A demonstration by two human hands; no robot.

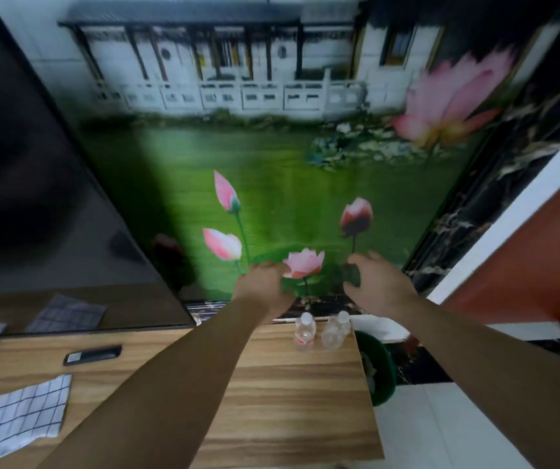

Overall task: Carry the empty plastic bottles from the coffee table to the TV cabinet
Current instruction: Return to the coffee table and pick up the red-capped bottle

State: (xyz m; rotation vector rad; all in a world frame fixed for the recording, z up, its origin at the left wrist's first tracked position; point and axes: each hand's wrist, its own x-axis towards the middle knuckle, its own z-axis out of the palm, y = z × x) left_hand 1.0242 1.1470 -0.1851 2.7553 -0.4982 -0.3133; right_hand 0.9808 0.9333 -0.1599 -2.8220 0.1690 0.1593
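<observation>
**Two bottles stand on the TV cabinet, both hands raised above them**

Your left hand and right hand are lifted in front of the lotus mural, neither touching anything. The left hand's fingers are curled in narrow, nearly a loose fist, and hold nothing; the right hand's fingers are spread wide in an open claw, also empty.

Below them, at the 1 o'clock corner of the wooden bench, two clear plastic bottles stand upright just beside each other: the red-labelled bottle at left, the plain bottle at right.

At 9 o'clock on the bench lies a black remote; at 8 o'clock, a checked cloth. The dark television fills the 10 o'clock side. A green bin sits on the floor off the bench's 3 o'clock edge.
</observation>
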